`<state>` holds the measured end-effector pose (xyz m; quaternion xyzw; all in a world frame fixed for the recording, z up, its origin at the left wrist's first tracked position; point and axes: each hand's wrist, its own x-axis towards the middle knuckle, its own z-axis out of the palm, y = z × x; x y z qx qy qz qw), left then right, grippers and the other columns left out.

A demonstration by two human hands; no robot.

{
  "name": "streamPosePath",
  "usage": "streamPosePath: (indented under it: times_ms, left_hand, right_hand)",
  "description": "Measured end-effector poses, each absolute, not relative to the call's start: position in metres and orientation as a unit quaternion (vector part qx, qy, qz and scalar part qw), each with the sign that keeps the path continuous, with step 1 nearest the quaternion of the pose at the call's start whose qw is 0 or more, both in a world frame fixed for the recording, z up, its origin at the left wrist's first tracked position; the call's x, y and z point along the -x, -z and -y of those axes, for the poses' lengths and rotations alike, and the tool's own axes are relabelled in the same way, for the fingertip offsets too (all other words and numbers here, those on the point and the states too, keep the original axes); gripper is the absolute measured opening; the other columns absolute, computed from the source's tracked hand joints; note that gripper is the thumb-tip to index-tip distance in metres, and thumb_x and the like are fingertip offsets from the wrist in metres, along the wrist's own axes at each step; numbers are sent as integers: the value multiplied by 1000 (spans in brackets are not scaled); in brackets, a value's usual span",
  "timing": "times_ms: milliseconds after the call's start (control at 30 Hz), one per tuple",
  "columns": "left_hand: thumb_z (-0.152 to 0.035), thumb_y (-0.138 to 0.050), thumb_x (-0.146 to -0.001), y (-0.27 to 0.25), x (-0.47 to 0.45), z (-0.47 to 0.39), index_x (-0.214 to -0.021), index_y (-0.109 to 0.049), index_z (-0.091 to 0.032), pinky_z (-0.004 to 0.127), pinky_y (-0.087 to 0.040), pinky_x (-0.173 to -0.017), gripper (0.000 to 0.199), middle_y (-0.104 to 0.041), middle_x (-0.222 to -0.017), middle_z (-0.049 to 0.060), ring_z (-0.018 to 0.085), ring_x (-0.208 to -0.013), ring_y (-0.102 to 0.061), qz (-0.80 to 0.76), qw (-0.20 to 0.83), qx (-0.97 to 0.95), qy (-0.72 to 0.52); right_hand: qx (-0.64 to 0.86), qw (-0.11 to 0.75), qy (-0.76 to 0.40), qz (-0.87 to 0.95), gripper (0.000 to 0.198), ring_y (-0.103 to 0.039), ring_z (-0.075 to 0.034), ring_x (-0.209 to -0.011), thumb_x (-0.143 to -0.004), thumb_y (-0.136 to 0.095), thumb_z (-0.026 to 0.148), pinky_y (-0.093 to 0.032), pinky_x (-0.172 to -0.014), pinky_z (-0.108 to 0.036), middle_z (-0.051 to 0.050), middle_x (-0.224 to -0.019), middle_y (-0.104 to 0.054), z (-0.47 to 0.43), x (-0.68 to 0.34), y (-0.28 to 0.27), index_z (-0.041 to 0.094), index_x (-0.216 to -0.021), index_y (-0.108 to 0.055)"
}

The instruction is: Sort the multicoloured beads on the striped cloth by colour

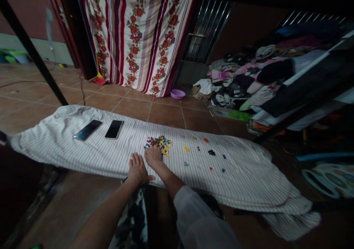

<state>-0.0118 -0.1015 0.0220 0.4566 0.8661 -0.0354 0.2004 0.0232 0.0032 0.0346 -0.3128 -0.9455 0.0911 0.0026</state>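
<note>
A heap of small multicoloured beads or pellets (159, 141) lies on a striped cloth (132, 142) over a long low surface. My right hand (153, 156) reaches into the heap's near edge, fingers bent down and pressed together; whatever they pinch is hidden. Flat on the cloth's near edge, to the left, rests my left hand (137, 169) with fingers spread and nothing in it. Right of the heap are small colour groups: yellow pieces (186, 148), black pieces (211, 152), grey pieces (186, 164), an orange-red group (205, 140) and several smaller ones.
Two phones, one (87, 130) and another (114, 129), lie on the cloth at left. Beyond it hangs a flowered curtain (141, 39) above a tiled floor (166, 112), with a purple basin (177, 94) beside it. A clothes pile (243, 76) fills the right back.
</note>
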Motion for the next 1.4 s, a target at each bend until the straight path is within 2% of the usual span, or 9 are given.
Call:
streamPosePath:
  times_ms: [200,333,500,733,1000,1200,1400]
  left_hand:
    - [-82,-41,-75,-27,9,103,-153,-16,10,57,-18,-120,123,-9,-160,36,48,-152,-8,-869,167,-461,63]
    - [-84,-40,-75,-26,6,100,-151,-20,12,57,-20,-118,124,-13,-158,40,52,-150,-14,-865,140,-471,99]
    - [-83,-45,-74,-23,4,95,-149,-23,14,59,-26,-113,124,-19,-155,43,56,-146,-21,-859,122,-480,128]
    - [-76,-51,-73,-19,6,92,-148,-21,16,57,-27,-112,122,-22,-153,46,57,-145,-24,-856,103,-479,164]
    - [-75,-49,-75,-24,7,96,-147,-23,17,56,-28,-111,120,-24,-152,46,56,-144,-26,-853,103,-484,162]
    - [-73,-46,-76,-28,5,95,-146,-23,19,54,-30,-110,117,-27,-151,46,56,-143,-28,-850,93,-487,180]
    - [-71,-49,-74,-22,7,96,-142,-32,20,53,-31,-108,115,-35,-146,46,55,-138,-37,-851,83,-497,150]
  right_hand:
    - [323,94,-148,930,21,-62,-21,-100,-96,-51,26,-42,-91,-32,-5,-100,-75,-8,-37,-37,23,-94,-73]
    - [370,147,-245,884,19,-67,-18,-92,-96,-52,28,-46,-80,-27,-1,-94,-76,-18,-46,-31,25,-96,-71]
    - [381,215,-389,811,12,-70,-15,-84,-89,-57,24,-50,-75,-24,0,-88,-75,-33,-62,-16,24,-94,-69]
    - [384,310,-479,726,16,-68,-15,-78,-79,-56,22,-54,-75,-27,2,-83,-72,-65,-112,6,23,-91,-67]
    - [446,362,-453,682,23,-67,-17,-74,-77,-55,30,-54,-73,-30,0,-79,-72,-102,-197,13,24,-93,-70]
    - [531,415,-358,646,31,-69,-20,-78,-74,-52,37,-55,-77,-33,-3,-84,-74,-131,-277,13,22,-93,-72]
    - [616,413,-242,625,32,-69,-25,-88,-72,-49,30,-53,-88,-38,-8,-89,-76,-154,-347,20,19,-88,-74]
